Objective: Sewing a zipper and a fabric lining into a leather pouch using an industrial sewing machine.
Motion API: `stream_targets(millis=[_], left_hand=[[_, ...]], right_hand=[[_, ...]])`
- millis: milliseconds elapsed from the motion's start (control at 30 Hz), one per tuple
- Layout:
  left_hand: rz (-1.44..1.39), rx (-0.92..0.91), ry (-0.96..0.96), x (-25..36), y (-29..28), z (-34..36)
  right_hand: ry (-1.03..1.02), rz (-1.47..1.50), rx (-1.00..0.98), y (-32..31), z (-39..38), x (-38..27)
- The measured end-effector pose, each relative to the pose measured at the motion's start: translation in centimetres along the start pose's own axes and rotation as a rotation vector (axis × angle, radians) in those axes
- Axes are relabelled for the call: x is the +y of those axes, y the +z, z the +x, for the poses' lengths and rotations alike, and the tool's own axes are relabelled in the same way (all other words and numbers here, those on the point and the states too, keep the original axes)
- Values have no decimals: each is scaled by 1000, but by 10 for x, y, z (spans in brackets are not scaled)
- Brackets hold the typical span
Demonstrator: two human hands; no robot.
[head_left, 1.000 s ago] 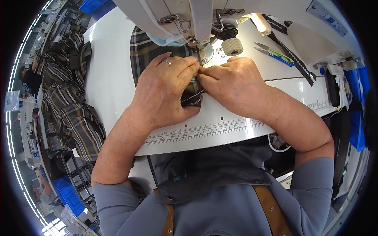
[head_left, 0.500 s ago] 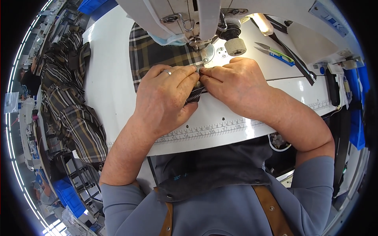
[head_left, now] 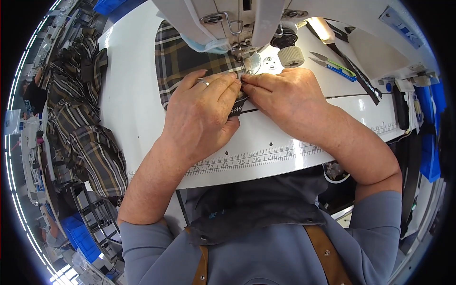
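A dark plaid fabric piece (head_left: 183,61) lies on the white sewing machine table, its right edge beneath the needle area (head_left: 241,53). My left hand (head_left: 197,111), with a ring on one finger, rests on the fabric's near right part. Its fingers press together and the thumb is tucked beside a metal-toothed zipper (head_left: 236,110). Against those fingertips, my right hand (head_left: 289,102) pinches the fabric's edge just in front of the needle. The hands cover most of the zipper and the exact spot being pinched.
Sewing machine head (head_left: 266,23) overhangs the work. At right lie thread snips (head_left: 335,66) and a loose black zipper (head_left: 356,69). Crumpled plaid fabric (head_left: 83,123) hangs at the left. A ruler strip (head_left: 256,160) runs along the table's front edge. A person (head_left: 35,92) is in the background.
The whole view has shifted slightly. One left finger now reaches further out over the fabric. Both hands remain at the fabric edge by the needle.
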State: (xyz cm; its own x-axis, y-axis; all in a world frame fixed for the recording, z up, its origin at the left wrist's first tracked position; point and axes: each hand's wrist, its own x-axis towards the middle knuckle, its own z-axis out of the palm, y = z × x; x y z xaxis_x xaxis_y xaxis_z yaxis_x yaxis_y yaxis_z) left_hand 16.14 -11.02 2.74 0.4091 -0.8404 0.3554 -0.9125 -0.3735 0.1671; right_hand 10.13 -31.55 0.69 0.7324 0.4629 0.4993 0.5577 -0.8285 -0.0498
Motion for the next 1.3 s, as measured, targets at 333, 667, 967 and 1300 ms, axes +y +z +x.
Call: stream_targets(millis=[333, 667, 967, 1300], left_hand=[[94, 36, -34, -4, 6, 1], [125, 115, -39, -14, 18, 5], [88, 162, -47, -19, 22, 8], [189, 140, -125, -25, 19, 7]], right_hand=[[163, 62, -76, -3, 5, 0], [225, -20, -108, 4, 6, 0], [252, -16, -131, 4, 6, 2], [228, 70, -16, 8, 8, 13]])
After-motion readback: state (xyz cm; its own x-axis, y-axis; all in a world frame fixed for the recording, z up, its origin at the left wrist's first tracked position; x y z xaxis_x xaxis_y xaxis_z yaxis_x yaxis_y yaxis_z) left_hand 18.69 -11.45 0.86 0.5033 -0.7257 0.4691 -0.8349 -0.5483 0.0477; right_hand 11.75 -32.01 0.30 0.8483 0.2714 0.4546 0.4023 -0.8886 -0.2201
